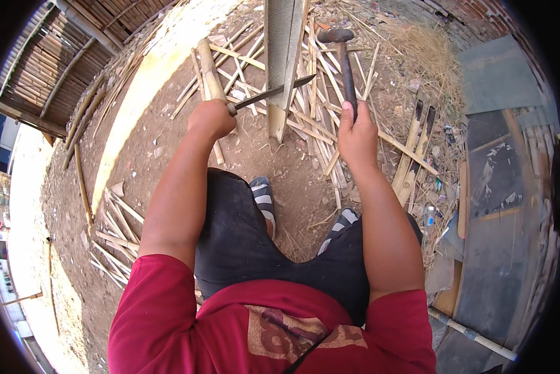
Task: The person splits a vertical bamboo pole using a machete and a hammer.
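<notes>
My left hand (pixel 212 119) is closed around the handle of a long dark-bladed machete (pixel 261 97). Its blade points right and slightly away, crossing a tall grey channel-shaped post (pixel 284 50) whose lower end is pale. I cannot tell whether the blade cuts into the post or only lies against it. In my right hand (pixel 357 137) is a hammer (pixel 346 68), held upright by its dark handle with the head at the top. The hammer is apart from the machete and the post.
Pale split bamboo strips (pixel 320 128) lie scattered around the post. A thick bamboo pole (pixel 211 75) lies beyond my left hand, and more strips (pixel 119 234) lie at left. Dark sheets (pixel 495 168), dry straw (pixel 423 59) and a plastic bottle (pixel 429 216) are at right.
</notes>
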`<state>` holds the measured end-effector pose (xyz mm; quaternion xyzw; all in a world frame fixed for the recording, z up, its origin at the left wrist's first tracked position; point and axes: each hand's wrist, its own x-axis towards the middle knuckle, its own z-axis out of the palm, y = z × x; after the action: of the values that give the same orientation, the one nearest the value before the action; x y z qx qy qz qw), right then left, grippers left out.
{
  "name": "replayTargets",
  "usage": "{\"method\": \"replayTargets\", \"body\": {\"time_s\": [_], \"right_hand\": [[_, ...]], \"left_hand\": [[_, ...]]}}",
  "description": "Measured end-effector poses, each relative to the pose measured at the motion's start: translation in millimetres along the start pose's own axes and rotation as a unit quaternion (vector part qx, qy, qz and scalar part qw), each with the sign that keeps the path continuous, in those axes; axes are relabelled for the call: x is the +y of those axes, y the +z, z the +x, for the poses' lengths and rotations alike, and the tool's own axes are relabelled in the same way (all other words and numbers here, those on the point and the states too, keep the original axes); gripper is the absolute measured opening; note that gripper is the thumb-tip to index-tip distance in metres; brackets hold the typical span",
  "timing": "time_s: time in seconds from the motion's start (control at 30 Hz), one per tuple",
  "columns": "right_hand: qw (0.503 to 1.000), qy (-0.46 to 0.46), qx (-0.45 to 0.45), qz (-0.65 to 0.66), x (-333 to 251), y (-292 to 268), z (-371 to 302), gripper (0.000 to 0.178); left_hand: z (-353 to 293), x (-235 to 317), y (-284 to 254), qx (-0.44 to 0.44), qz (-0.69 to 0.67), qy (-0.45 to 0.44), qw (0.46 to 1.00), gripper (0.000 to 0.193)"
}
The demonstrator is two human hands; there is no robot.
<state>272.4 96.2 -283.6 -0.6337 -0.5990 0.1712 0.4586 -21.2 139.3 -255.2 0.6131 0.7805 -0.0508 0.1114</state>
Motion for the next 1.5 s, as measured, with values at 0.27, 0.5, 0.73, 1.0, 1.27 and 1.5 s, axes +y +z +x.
{"method": "replayTargets", "body": {"time_s": [0.27, 0.5, 0.73, 1.0, 1.27, 1.5], "right_hand": [[0.999, 0.012, -0.046, 0.012, -30.4, -22.8, 0.9, 0.037], [0.992, 0.059, -0.082, -0.074, 18.2, 14.7, -3.8, 0.042], [0.998, -0.017, 0.01, 0.052, -18.9, -12.7, 2.8, 0.036], [0.993, 0.044, -0.078, -0.075, 15.5, 15.4, -3.5, 0.042], [0.997, 0.04, -0.06, -0.031, 13.9, 11.0, -3.9, 0.04], [0.997, 0.03, -0.063, -0.015, -14.5, -9.5, 7.6, 0.044]], "left_hand": [[-1.0, -2.0, 4.4, -0.001, 0.009, -0.005, 1.0, 0.033], [-1.7, -0.8, 5.2, 0.004, 0.012, -0.005, 1.0, 0.034], [1.6, -9.7, 9.4, 0.017, 0.004, 0.012, 1.0, 0.033], [0.7, -1.8, 5.3, -0.001, 0.014, -0.012, 1.0, 0.035], [1.6, -1.9, 6.7, 0.008, 0.009, 0.011, 1.0, 0.033], [-0.6, -4.0, 9.3, 0.003, 0.008, -0.006, 1.0, 0.032]]}}
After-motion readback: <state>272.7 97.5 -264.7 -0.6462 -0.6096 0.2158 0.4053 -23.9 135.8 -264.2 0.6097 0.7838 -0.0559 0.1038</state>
